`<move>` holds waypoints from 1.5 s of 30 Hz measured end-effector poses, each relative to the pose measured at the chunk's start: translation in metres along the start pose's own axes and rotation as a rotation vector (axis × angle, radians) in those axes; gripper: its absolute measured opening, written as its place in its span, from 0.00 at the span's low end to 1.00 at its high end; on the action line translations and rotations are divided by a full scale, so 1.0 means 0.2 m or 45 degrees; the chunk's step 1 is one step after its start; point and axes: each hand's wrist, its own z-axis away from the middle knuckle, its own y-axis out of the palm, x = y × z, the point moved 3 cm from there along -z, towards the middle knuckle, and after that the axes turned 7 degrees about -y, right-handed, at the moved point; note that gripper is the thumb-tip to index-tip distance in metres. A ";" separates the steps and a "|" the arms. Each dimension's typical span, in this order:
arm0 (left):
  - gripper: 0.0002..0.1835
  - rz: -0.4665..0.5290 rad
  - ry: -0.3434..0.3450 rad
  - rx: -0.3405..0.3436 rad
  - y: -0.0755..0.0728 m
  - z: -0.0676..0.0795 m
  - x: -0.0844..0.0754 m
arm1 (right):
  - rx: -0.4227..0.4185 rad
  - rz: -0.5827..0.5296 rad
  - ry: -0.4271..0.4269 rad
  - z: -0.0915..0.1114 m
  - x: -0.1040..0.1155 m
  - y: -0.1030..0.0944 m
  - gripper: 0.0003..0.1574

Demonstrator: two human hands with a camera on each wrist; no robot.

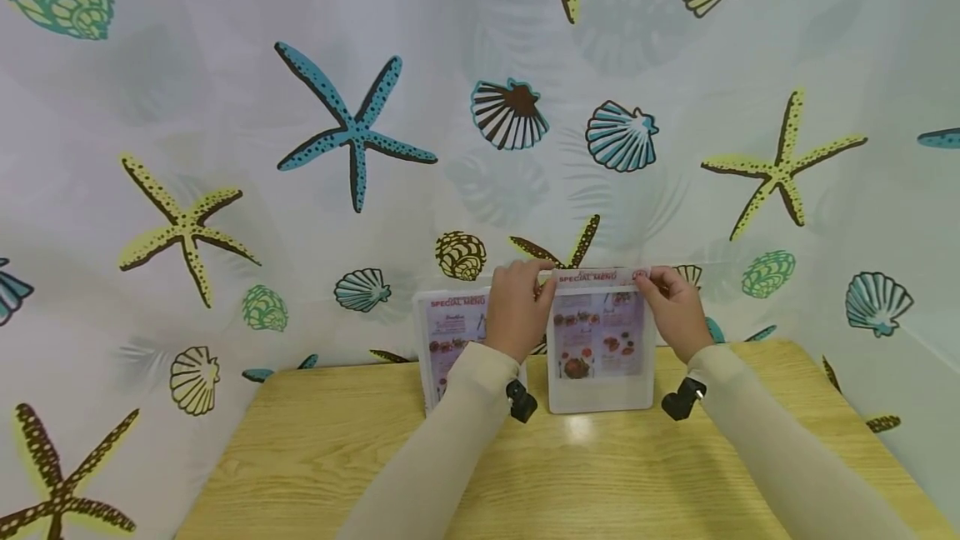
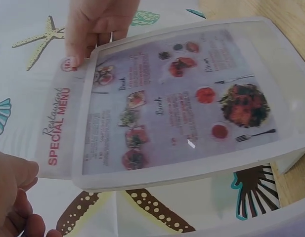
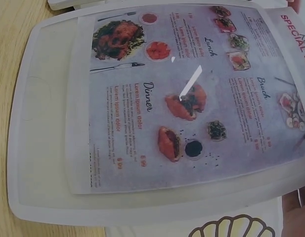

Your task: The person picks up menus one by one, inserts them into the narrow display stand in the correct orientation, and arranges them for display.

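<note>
A menu sheet (image 1: 592,277) headed "SPECIAL MENU" sits partly inside an upright white-framed display stand (image 1: 600,400). Its top strip sticks out above the frame, and a pale bare band shows below the sheet's lower edge. My left hand (image 1: 517,307) pinches the sheet's top left corner. At the top right corner my right hand (image 1: 678,315) grips the sheet between thumb and fingers. In the left wrist view both corners of the protruding strip (image 2: 57,133) are held. The right wrist view shows only a sliver of the right hand (image 3: 296,215).
A second white-framed stand (image 1: 422,332) with a similar menu stands to the left, partly hidden by my left forearm. Both stands are on a wooden table (image 1: 322,440), near its back edge. Behind hangs a white curtain (image 1: 465,15) printed with shells and starfish.
</note>
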 end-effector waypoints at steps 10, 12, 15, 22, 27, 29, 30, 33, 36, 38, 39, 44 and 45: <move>0.11 0.006 -0.067 0.041 -0.01 0.00 0.02 | 0.051 0.008 0.015 0.02 -0.04 0.00 0.27; 0.10 0.004 -0.054 0.037 -0.01 0.01 0.02 | 0.053 0.002 0.011 0.02 -0.04 0.00 0.27; 0.09 0.003 -0.035 0.025 0.00 0.01 0.03 | 0.053 0.000 0.004 0.02 -0.04 0.00 0.28; 0.07 0.001 -0.017 0.037 0.02 0.03 0.05 | 0.044 0.031 -0.015 0.01 -0.02 0.00 0.29; 0.08 -0.025 -0.029 0.056 0.02 0.03 0.07 | 0.039 0.076 -0.021 0.00 0.01 -0.02 0.27; 0.09 -0.027 -0.047 0.081 0.03 0.03 0.07 | 0.038 0.079 -0.015 0.00 0.01 -0.03 0.27; 0.10 -0.027 -0.054 0.097 0.03 0.04 0.07 | 0.036 0.074 -0.011 0.00 0.01 -0.03 0.27; 0.15 -0.041 -0.058 0.151 0.04 0.04 0.06 | 0.027 0.064 0.000 0.00 0.00 -0.03 0.27; 0.17 -0.059 -0.006 0.179 0.05 0.06 0.05 | 0.015 0.066 0.020 0.01 -0.01 -0.03 0.27; 0.17 -0.090 0.049 0.170 0.06 0.07 0.04 | 0.015 0.078 0.023 0.01 -0.03 -0.03 0.28; 0.17 -0.103 0.073 0.163 0.06 0.07 0.04 | 0.017 0.084 0.023 0.01 -0.03 -0.03 0.28; 0.16 -0.166 0.123 0.140 0.07 0.09 0.04 | 0.025 0.098 -0.012 0.01 -0.04 -0.03 0.27; 0.16 -0.162 0.121 0.145 0.08 0.10 0.04 | 0.024 0.103 -0.017 0.02 -0.04 -0.03 0.27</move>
